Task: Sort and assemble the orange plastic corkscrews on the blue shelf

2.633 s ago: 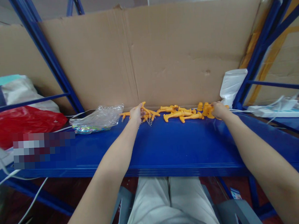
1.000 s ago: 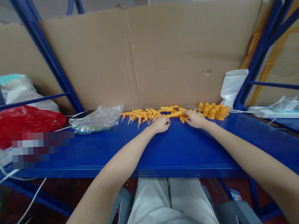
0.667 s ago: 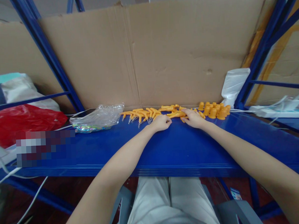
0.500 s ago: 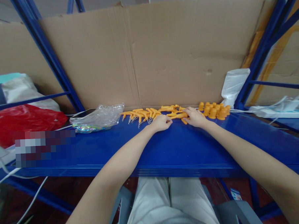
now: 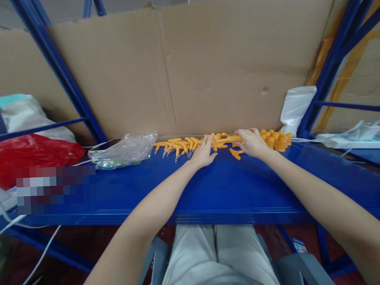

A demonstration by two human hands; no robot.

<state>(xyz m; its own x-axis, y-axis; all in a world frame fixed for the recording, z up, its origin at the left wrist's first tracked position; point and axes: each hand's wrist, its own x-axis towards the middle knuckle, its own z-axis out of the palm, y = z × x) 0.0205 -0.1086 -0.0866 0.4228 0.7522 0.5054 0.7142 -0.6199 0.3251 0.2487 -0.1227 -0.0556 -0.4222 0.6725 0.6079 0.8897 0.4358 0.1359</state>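
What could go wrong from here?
1. The bare right hand is close beside the clustered orange plastic cup-shaped pieces; a sideways bump might scatter them.
2. A loose orange plastic T-shaped piece lies on the right hand's near side; a pull back could drag it toward the front edge of the blue metal shelf.
3. The bare left hand is beside orange plastic handles with coiled metal ends; fingers might snag.
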